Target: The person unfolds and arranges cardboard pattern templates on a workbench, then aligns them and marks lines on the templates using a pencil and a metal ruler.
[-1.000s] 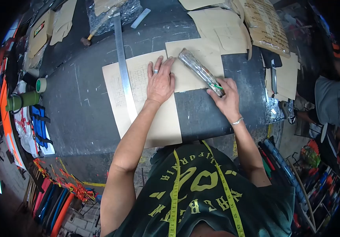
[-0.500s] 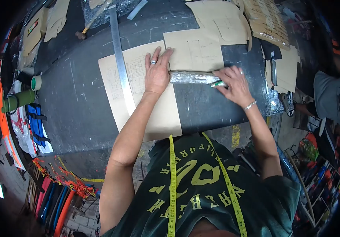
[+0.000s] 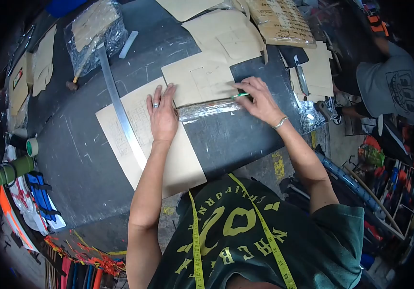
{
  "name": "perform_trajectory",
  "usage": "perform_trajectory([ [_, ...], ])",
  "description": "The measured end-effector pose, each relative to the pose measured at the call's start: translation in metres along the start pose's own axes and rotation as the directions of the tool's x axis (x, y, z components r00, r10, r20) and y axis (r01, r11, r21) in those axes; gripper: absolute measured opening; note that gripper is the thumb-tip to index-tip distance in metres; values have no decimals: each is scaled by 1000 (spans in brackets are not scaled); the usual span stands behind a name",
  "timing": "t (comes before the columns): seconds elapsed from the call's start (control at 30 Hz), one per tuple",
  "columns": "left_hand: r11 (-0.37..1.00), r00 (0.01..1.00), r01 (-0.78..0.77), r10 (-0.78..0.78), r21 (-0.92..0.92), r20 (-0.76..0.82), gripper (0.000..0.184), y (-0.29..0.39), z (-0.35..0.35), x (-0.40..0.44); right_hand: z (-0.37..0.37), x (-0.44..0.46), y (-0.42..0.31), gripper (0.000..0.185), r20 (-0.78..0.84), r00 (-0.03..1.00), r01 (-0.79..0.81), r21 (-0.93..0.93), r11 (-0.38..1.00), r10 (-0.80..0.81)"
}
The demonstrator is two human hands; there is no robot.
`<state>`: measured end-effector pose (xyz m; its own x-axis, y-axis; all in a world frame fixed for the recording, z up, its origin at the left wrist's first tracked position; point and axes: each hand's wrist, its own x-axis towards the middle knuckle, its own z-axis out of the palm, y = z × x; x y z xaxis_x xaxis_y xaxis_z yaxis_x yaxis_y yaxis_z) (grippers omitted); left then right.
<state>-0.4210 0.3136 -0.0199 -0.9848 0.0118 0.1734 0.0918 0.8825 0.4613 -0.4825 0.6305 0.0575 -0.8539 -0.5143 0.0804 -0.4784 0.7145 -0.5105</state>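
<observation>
My left hand (image 3: 162, 118) lies flat, fingers apart, on a tan card sheet (image 3: 180, 166) with drawn lines. Its thumb side is at the left end of a flat bar wrapped in shiny clear film (image 3: 207, 111). My right hand (image 3: 261, 102) is closed on a green pen (image 3: 240, 95), held near the bar's right end. A second card piece (image 3: 199, 79) lies just above the bar, its lower edge running along it. What the pen tip touches is too blurred to tell. A steel ruler (image 3: 120, 108) lies across the first sheet, left of my left hand.
Beyond lie more card pieces (image 3: 231, 33), a plastic-wrapped packet (image 3: 280, 21) and a hammer (image 3: 73, 83). A knife (image 3: 302, 79) rests at the dark table's (image 3: 84, 144) right end. Tape (image 3: 32, 147) and a green roll (image 3: 17, 169) are at left. Another person (image 3: 392, 84) is at right.
My view has shifted and turned, so the table appears lower and further left. My right hand has moved from gripping the bar's right end to holding the pen at its upper edge.
</observation>
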Motion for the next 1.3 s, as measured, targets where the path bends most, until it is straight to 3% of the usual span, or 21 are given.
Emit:
perform_trajectory([
  [0.07,1000,1000,6,-6,11,9,66,1,0,-2,4,3,16,31,-150,986,-54,119,991,72],
  [0.1,1000,1000,8,-9,13,13,65,1,-1,-2,5,6,21,32,-150,964,-170,281,944,218],
  [0.2,1000,1000,6,-6,22,11,64,1,0,0,7,19,38,35,-17,827,-412,661,627,561],
  [0.3,999,1000,2,-3,33,19,63,3,-2,0,7,35,51,41,48,730,-509,704,496,682],
  [0.4,999,1000,0,0,33,20,62,4,-2,0,9,52,53,48,-15,630,-373,871,319,777],
  [0.5,999,1000,0,0,45,20,61,3,-1,1,13,64,54,54,-46,617,-312,902,297,786],
  [0.7,999,999,9,-10,40,31,56,6,-5,1,15,64,52,50,-1,654,-408,841,354,757],
  [0.9,999,999,12,-13,32,29,54,5,-4,1,15,61,51,48,-2,661,-386,857,342,751],
  [1.0,1000,1000,5,-6,25,11,55,4,-3,1,15,60,42,41,-95,672,-336,844,417,734],
  [1.1,1000,1000,10,-10,6,4,55,6,-4,0,10,56,51,32,-195,752,-274,776,568,630],
  [1.17,1000,1000,14,-14,4,-2,55,6,-6,1,4,58,58,25,-439,656,-202,682,703,614],
  [1.3,1000,1000,2,-2,17,-14,56,4,-4,1,2,51,96,49,-678,576,-432,220,875,456],
])
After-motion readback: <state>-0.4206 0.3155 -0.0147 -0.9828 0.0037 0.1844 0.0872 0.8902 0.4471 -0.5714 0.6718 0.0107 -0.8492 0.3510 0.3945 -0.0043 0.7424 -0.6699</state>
